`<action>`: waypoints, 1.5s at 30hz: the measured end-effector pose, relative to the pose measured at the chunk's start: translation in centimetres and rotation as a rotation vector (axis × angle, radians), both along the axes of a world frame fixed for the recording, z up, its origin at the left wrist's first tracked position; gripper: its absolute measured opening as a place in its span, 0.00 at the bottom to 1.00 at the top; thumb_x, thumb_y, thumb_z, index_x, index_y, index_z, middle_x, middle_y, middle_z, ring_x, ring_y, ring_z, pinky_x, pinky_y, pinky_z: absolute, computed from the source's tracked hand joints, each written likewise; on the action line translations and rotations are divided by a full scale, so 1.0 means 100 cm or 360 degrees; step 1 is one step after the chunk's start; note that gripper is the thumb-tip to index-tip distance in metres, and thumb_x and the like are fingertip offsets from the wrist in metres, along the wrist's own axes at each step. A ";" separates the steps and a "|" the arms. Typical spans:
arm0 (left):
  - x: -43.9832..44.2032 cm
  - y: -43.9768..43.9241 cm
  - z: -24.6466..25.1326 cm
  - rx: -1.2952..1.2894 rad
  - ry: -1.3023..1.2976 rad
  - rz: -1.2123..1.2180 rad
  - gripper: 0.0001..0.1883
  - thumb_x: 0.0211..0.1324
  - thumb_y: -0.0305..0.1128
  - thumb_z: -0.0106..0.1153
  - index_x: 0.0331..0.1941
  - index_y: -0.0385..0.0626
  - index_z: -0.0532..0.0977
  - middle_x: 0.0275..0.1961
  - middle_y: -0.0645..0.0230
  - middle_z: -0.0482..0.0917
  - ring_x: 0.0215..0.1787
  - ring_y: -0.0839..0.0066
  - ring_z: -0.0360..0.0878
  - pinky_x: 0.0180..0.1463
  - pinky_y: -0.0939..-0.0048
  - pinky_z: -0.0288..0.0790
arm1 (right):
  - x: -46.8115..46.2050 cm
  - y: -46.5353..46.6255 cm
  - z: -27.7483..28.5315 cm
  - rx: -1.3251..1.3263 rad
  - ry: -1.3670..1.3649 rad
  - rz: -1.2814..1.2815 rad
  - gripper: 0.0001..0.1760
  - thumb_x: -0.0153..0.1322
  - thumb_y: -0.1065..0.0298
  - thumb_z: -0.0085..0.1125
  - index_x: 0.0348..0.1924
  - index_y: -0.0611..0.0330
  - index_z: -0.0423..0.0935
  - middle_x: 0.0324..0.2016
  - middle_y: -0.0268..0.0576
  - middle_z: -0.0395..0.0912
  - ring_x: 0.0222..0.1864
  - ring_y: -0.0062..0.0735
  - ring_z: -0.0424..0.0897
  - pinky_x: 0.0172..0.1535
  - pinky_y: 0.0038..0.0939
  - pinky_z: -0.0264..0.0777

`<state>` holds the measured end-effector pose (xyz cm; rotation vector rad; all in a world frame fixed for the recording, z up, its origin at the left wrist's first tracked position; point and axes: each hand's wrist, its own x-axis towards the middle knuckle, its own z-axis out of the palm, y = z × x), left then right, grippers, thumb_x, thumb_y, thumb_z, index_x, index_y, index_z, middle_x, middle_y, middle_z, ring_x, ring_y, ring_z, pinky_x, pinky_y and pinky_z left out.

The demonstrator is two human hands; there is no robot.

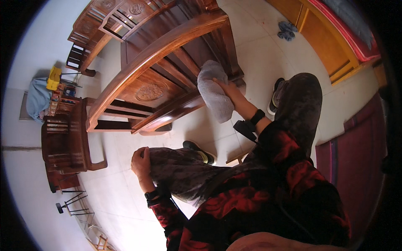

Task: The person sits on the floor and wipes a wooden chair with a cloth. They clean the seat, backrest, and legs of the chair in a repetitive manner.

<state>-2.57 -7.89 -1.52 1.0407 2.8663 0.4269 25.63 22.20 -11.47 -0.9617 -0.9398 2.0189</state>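
Observation:
My right hand is closed on a bunched grey cloth. The cloth overlaps the slatted side of a carved, polished wooden bench in the view; whether they touch is unclear. My left hand rests on my left knee, fingers bent over it and holding nothing. Both wrists wear black bands. A carved oval panel and a curved top rail show on the bench side. Below the cloth, a dark shoe stands on the floor.
More carved wooden seating stands at the left, near a blue cloth and a yellow item. Grey slippers lie by an orange-brown wooden bed frame. A maroon striped mat or cover is at the right. Folding stands line the left wall.

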 end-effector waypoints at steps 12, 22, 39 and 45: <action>0.013 0.019 0.005 -0.0098 0.0131 -0.0014 0.17 0.58 0.51 0.58 0.40 0.52 0.84 0.45 0.65 0.84 0.48 0.60 0.82 0.50 0.58 0.74 | 0.017 0.023 0.114 0.0470 0.0290 0.0069 0.33 0.69 0.45 0.63 0.52 0.69 0.76 0.38 0.44 0.81 0.39 0.30 0.81 0.46 0.26 0.73; 0.014 0.011 0.007 -0.0116 0.0115 0.0013 0.18 0.61 0.50 0.57 0.44 0.49 0.83 0.47 0.62 0.84 0.50 0.59 0.81 0.54 0.61 0.73 | 0.045 -0.008 0.002 -0.0055 0.0846 -0.0162 0.30 0.76 0.44 0.45 0.62 0.58 0.69 0.50 0.39 0.79 0.47 0.31 0.81 0.51 0.30 0.76; 0.010 0.004 0.003 -0.0023 0.0137 0.0006 0.16 0.60 0.49 0.56 0.41 0.52 0.83 0.45 0.67 0.84 0.49 0.60 0.80 0.53 0.59 0.72 | 0.021 -0.077 -0.011 -0.0448 0.0477 0.0390 0.29 0.78 0.48 0.43 0.66 0.55 0.63 0.55 0.36 0.75 0.53 0.32 0.77 0.57 0.35 0.73; 0.011 0.005 0.004 -0.0051 0.0111 0.0045 0.17 0.60 0.49 0.56 0.41 0.51 0.84 0.46 0.67 0.84 0.50 0.60 0.80 0.54 0.59 0.72 | 0.000 -0.059 -0.026 -0.0450 0.0701 0.0355 0.29 0.79 0.46 0.41 0.67 0.55 0.62 0.59 0.38 0.73 0.58 0.32 0.75 0.61 0.35 0.70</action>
